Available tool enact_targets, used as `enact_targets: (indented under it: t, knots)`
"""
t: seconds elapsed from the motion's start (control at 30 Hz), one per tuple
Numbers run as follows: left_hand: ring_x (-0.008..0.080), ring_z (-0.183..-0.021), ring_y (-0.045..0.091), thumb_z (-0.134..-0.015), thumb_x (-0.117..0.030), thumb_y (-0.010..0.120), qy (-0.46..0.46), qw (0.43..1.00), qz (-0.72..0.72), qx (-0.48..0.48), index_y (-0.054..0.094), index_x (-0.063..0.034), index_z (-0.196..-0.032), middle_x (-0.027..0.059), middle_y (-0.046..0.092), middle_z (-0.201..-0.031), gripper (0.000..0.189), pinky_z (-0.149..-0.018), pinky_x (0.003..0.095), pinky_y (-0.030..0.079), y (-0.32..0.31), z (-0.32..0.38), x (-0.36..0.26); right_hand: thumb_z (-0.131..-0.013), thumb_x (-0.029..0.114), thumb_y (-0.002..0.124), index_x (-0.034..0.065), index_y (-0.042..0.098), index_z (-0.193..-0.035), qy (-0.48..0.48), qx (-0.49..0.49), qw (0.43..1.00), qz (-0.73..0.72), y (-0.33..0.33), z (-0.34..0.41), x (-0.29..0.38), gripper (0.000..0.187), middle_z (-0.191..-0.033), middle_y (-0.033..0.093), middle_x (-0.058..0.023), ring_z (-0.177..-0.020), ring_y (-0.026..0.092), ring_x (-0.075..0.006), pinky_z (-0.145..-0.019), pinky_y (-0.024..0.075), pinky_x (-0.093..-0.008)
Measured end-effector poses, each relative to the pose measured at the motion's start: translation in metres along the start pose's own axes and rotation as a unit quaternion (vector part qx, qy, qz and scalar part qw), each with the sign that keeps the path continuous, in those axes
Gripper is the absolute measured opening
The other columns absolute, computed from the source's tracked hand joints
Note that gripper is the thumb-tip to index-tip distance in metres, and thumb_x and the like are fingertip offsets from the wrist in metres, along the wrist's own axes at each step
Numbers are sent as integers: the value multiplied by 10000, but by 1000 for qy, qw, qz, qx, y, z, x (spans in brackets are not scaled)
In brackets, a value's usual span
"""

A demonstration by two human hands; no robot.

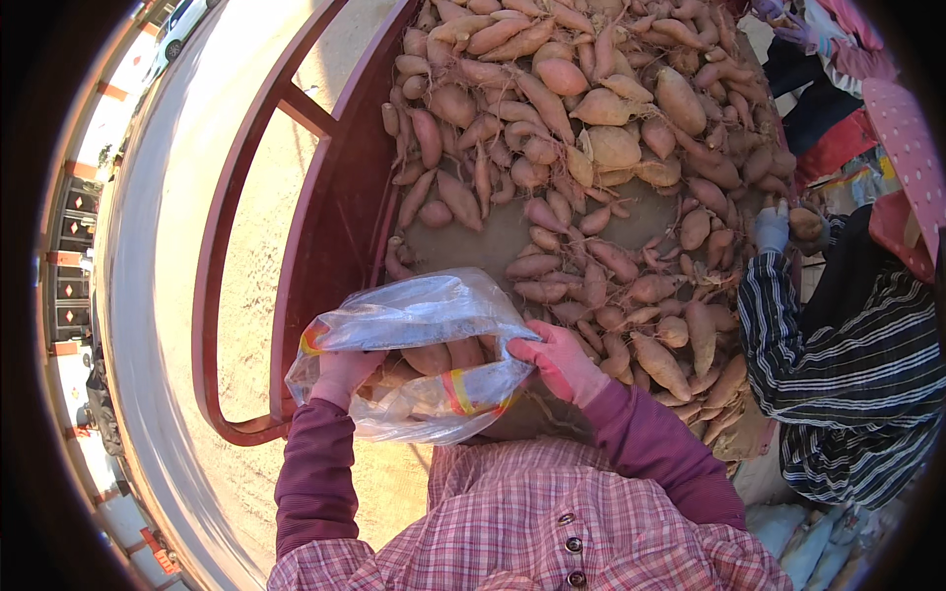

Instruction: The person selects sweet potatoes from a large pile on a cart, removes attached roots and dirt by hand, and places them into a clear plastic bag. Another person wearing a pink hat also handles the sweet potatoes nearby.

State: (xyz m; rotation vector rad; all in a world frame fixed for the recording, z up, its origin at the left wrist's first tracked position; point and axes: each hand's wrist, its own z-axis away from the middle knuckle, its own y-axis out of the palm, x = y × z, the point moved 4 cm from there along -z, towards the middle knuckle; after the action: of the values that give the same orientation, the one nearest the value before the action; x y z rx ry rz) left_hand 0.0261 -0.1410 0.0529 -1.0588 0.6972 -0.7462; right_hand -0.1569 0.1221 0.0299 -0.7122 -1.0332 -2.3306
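Note:
A clear plastic bag (436, 306) with red and yellow print is held with its mouth wide apart, and several sweet potatoes (429, 360) show inside it. My left hand (346, 369) is at the bag's left side, its fingers partly hidden inside the mouth. On the right, my right hand (558, 360), in a pink glove, pinches the bag's rim. Just beyond the bag lies a large heap of sweet potatoes (606, 148) with thin roots, spread over a dark red metal truck bed.
The bed's red side wall (332, 192) and a red rail (214, 295) stand at the left. A co-worker in a striped sleeve (776, 325) reaches to the heap from the right; another person is at the upper right. Plastic bags (813, 535) lie at the lower right.

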Motion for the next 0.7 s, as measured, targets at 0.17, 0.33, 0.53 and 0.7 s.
enact_targets:
  t: [0.17, 0.33, 0.53, 0.7]
  knots:
    - [213, -959, 611, -795, -190, 705, -95, 937, 282, 181, 599, -23, -1147, 103, 661, -1011, 404, -822, 317, 475, -24, 13, -14, -880, 167, 666, -1, 471, -1266, -26, 18, 999, -11, 3, 6, 11, 464, -1078, 572, -46, -926, 580, -119, -773, 515, -242]
    - [108, -804, 608, -853, -108, 646, -56, 760, 591, 265, 604, 14, -1107, 80, 651, -951, 286, -708, 237, 489, -85, 22, -119, -869, 99, 678, 24, 393, -1354, -214, -93, 971, -46, -21, 30, 23, 567, -1202, 490, -50, -1042, 500, -108, -888, 460, -242]
    - [199, -1067, 563, -900, -177, 595, -23, 691, 719, 69, 513, 3, -1222, 120, 567, -1181, 377, -898, 305, 461, -34, -6, -246, -937, 330, 581, 63, 444, -1303, -152, 51, 932, -326, -18, 57, 39, 473, -1147, 543, -74, -1055, 561, -191, -930, 481, -370]
    - [157, -1098, 524, -886, -132, 641, 176, 840, 511, -42, 502, -1, -1229, 91, 550, -1196, 392, -933, 291, 431, -44, -9, -299, -919, 373, 585, 91, 521, -1166, -138, -21, 886, -443, -122, 39, 46, 379, -1041, 592, -85, -959, 610, -254, -865, 519, -453]
